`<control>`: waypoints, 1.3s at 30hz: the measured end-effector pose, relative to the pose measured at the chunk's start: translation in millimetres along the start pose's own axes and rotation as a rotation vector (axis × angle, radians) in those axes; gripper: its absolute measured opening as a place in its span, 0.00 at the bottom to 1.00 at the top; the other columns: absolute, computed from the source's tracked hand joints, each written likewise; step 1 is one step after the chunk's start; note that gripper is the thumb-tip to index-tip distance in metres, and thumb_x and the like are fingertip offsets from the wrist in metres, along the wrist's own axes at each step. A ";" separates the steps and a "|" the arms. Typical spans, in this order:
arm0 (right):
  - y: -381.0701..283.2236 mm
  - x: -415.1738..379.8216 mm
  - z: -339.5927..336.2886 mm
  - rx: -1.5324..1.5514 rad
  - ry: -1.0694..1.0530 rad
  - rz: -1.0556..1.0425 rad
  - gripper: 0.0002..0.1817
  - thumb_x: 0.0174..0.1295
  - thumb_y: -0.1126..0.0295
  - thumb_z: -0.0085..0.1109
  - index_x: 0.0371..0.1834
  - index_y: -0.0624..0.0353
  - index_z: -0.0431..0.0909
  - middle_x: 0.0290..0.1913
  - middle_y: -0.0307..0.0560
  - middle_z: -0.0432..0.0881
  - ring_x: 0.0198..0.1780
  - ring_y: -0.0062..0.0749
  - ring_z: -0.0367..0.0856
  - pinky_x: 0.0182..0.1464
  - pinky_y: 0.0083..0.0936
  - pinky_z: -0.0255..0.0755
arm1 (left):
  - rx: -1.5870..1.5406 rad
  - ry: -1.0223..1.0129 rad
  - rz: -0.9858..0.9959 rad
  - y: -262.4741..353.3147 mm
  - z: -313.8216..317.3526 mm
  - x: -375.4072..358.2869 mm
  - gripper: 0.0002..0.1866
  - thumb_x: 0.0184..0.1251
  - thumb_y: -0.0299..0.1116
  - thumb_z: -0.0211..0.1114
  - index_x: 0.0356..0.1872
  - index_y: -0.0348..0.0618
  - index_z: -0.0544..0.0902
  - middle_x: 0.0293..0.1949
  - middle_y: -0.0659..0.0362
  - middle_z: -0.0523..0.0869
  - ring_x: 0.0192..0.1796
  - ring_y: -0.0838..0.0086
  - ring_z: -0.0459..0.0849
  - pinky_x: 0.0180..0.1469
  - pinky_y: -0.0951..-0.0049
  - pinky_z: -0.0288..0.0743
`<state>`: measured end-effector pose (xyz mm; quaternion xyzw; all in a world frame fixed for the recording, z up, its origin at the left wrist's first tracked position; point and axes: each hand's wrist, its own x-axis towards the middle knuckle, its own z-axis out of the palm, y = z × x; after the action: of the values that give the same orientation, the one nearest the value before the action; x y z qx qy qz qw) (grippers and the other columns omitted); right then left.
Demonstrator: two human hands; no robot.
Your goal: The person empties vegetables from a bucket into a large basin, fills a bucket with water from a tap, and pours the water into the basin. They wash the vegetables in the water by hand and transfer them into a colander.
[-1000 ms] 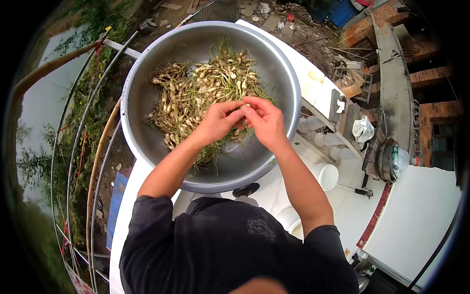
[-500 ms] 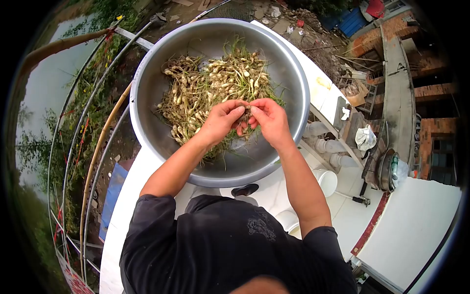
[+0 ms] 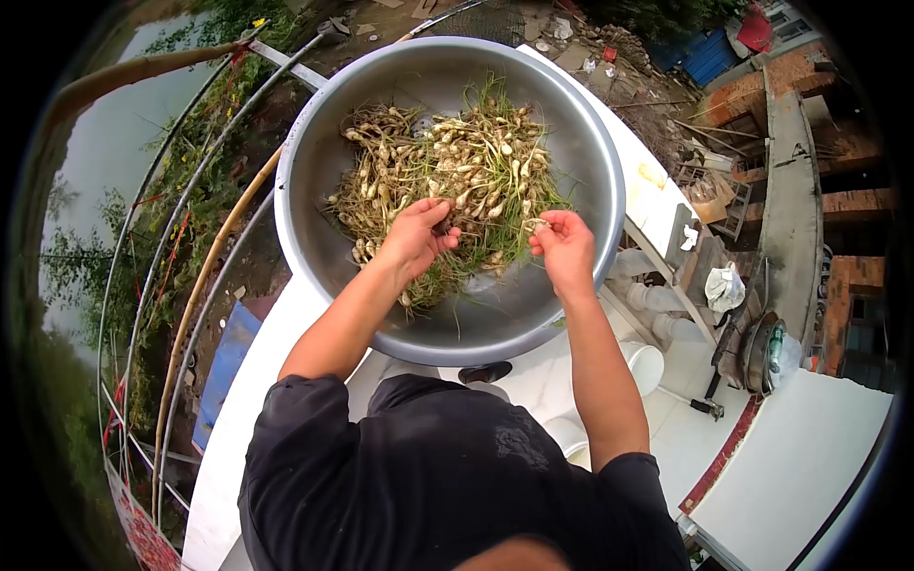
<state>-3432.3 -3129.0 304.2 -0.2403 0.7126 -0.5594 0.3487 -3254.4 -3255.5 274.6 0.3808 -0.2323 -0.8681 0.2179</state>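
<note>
A wide grey metal basin holds a heap of small whitish onion-like bulbs with thin green stalks and dry roots. Over the near right part of the heap, my right hand pinches a small pale bulb between thumb and fingertips. My left hand is over the near middle of the heap, its thumb and fingers curled together. Whatever those left fingers may hold is hidden. A gap separates the two hands, and bulbs and green stalks lie between and beyond them.
The basin rests by a white ledge. Two white buckets stand below at the right. Curved metal pipes run along the left, with plants and water beyond. A white plastic bag and metal pans are farther right.
My hands were together over the heap and have come apart. The right hand has moved right with a small bulb; the left has shifted slightly left. The view has shifted a little.
</note>
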 end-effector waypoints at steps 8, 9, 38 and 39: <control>59.8 -21.1 -9.4 -0.484 -0.369 0.218 0.09 0.53 0.76 0.55 0.37 0.66 0.75 0.24 0.46 0.80 0.25 0.27 0.80 0.30 0.25 0.72 | -0.018 0.165 0.222 111.5 -78.9 -16.0 0.11 0.71 0.31 0.50 0.46 0.33 0.72 0.36 0.50 0.77 0.32 0.69 0.79 0.32 0.76 0.80; 64.1 -22.8 -7.1 -0.495 -0.400 0.227 0.09 0.53 0.76 0.55 0.37 0.66 0.75 0.24 0.46 0.80 0.25 0.28 0.80 0.30 0.26 0.72 | -0.018 0.176 0.269 136.6 -88.7 -19.6 0.11 0.70 0.31 0.51 0.44 0.33 0.74 0.36 0.49 0.77 0.33 0.68 0.79 0.32 0.76 0.80; 51.1 -74.4 -46.3 -0.495 -0.256 0.071 0.14 0.58 0.72 0.57 0.48 0.63 0.76 0.41 0.49 0.79 0.40 0.33 0.80 0.42 0.24 0.75 | 1.769 -0.253 0.384 86.1 24.4 269.6 0.22 0.50 0.23 0.56 0.50 0.43 0.80 0.44 0.48 0.84 0.45 0.60 0.82 0.49 0.68 0.73; 52.9 -76.6 -48.6 -0.473 -0.252 0.068 0.14 0.58 0.72 0.57 0.48 0.63 0.76 0.41 0.50 0.79 0.39 0.35 0.81 0.42 0.25 0.75 | 1.792 -0.278 0.394 88.2 21.3 271.5 0.21 0.49 0.23 0.57 0.49 0.43 0.81 0.43 0.48 0.84 0.44 0.60 0.82 0.48 0.68 0.74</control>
<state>-3417.8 -3028.6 277.0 -0.3586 0.7822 -0.3308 0.3875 -3419.9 -3471.5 185.6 0.2533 -0.9009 -0.3498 -0.0440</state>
